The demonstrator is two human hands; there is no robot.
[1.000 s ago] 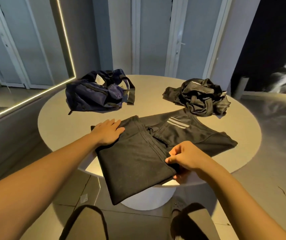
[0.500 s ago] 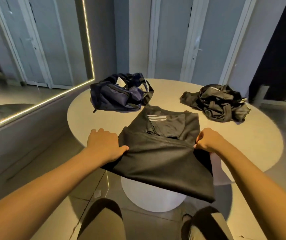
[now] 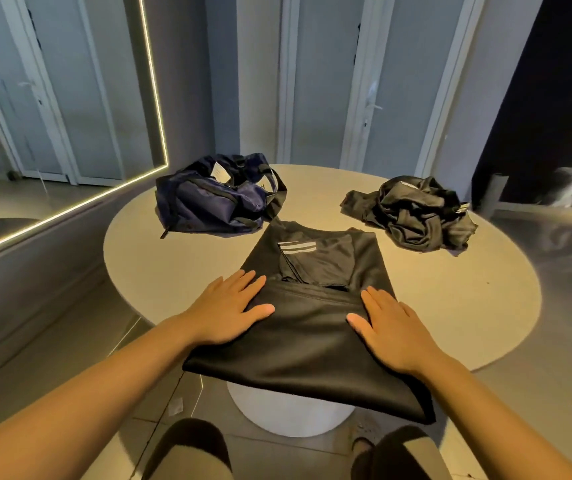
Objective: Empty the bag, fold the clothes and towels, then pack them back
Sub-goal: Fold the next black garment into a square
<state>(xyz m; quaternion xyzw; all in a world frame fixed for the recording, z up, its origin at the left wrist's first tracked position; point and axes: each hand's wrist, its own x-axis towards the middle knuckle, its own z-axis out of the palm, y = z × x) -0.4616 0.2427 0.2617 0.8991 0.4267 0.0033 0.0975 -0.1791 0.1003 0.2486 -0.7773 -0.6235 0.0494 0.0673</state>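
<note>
Black shirt (image 3: 312, 337) flat, navy bag (image 3: 208, 206), crumpled clothes (image 3: 412, 216)

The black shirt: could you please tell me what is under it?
The black shirt lies partly on the round table; its near edge overhangs the rim. Anything beneath is covered.

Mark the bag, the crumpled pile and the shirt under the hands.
Bag (image 3: 208, 206): head view, navy side panel.
Pile (image 3: 412, 216): head view, middle of the crumple.
Shirt (image 3: 312, 341): head view, near folded panel.
</note>
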